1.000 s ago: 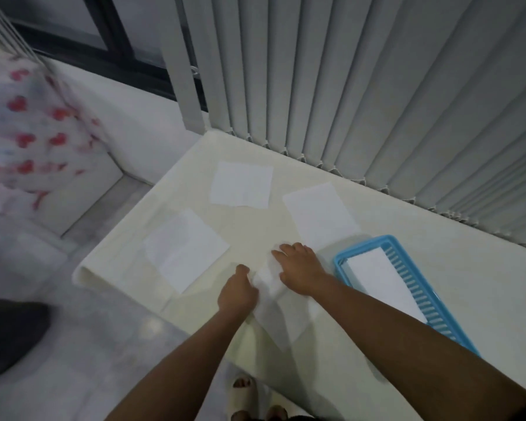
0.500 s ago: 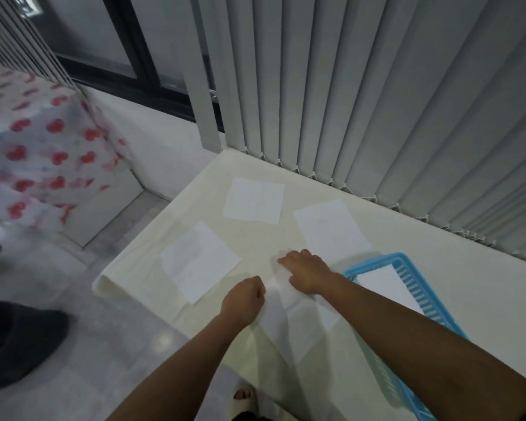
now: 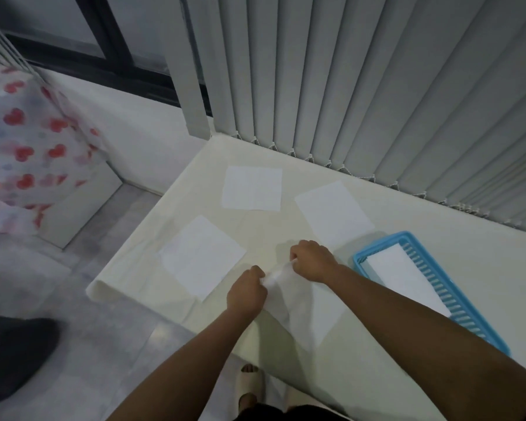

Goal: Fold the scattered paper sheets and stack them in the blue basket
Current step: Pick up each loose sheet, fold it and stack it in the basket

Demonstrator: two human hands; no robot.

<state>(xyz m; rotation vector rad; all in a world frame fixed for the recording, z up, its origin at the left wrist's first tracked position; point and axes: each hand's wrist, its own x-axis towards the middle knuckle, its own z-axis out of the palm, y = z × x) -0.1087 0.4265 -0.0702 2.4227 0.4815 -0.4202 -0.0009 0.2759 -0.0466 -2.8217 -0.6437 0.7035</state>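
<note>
A white paper sheet lies near the table's front edge, its far edge lifted. My left hand pinches that edge at its left corner. My right hand pinches it at the right corner. Three more sheets lie flat on the table: one at the left, one at the back, one at the back right. The blue basket stands to the right of my right arm with a folded white sheet inside.
The cream table ends at its left corner near my left hand. Vertical blinds hang along the table's far side. A heart-patterned cloth covers something at the left. My sandalled foot shows below the table.
My right hand went from lying flat on the sheet to pinching its far edge. Both hands have raised that edge off the table. The camera has shifted, so the table sits further right.
</note>
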